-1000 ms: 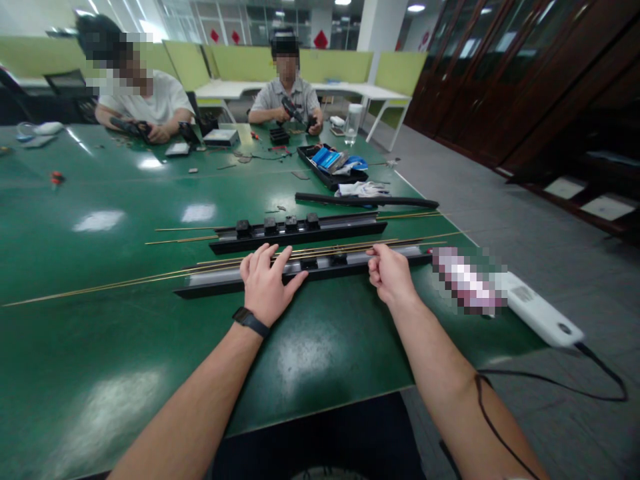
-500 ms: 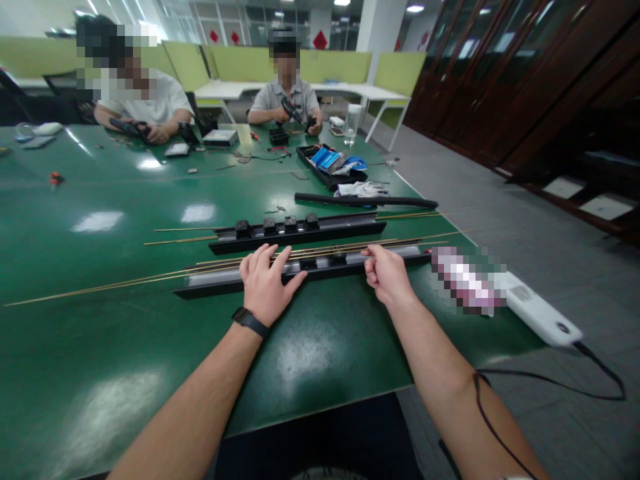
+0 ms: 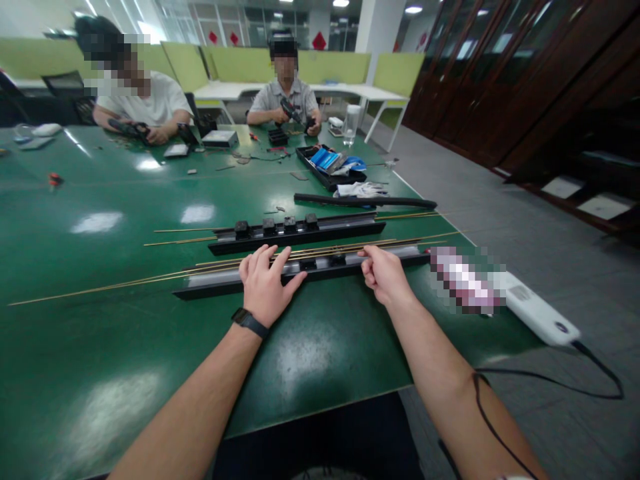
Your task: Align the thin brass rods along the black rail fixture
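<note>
In the head view, my left hand (image 3: 264, 283) rests with spread fingers across a black channel (image 3: 220, 280) with a pale inner face. Its fingertips reach the thin brass-coloured rods (image 3: 145, 279) that lie lengthwise over the channel and stick out past both ends. At the channel's right part, my right hand (image 3: 384, 272) is closed, fingers curled in, index fingertip at the rods. Whatever is between its fingers is hidden. A small dark block (image 3: 339, 259) sits in the channel between my hands.
Behind lies a second black channel (image 3: 345, 233) with several dark blocks and rods. Farther back are a black strip (image 3: 365, 201), gloves (image 3: 361, 190) and a black tray (image 3: 330, 179). A white corded device (image 3: 540, 310) stands right. Two people sit across the green table (image 3: 125, 353), holding drills.
My right hand has shifted very slightly left along the channel. The rods' far left tip sits slightly farther right. My left hand keeps its place.
</note>
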Demonstrator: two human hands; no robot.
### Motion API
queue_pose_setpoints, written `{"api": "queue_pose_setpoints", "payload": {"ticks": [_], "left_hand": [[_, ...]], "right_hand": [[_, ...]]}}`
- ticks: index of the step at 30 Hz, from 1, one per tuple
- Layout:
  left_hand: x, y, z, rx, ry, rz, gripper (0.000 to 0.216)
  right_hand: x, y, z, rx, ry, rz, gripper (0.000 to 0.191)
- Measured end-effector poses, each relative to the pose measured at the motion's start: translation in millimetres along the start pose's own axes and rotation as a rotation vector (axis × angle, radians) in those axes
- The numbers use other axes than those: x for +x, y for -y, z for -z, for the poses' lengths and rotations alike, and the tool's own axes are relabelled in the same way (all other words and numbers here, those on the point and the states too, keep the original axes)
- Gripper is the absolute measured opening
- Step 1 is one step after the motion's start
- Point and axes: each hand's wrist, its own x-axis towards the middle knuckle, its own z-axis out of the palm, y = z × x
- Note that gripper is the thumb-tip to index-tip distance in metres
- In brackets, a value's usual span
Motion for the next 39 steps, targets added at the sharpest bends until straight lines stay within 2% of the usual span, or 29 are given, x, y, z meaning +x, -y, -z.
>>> {"api": "queue_pose_setpoints", "payload": {"ticks": [15,25,39], "left_hand": [[-0.7,1.1,-1.6,-0.005,-0.004,-0.003,0.054],[0.2,0.6,-0.5,0.006,-0.006,-0.009,0.054],[-0.8,2.7,-2.8,0.016,-0.013,-0.009,0.054]], "right_hand": [[-0.2,2.6,0.4,0.04,-0.085,-0.003,0.012],[-1.7,-0.2,-0.1,-0.01,0.009,0.01,0.018],[1.4,-0.3,1.1,0.048,-0.054,0.004,0.016]]}}
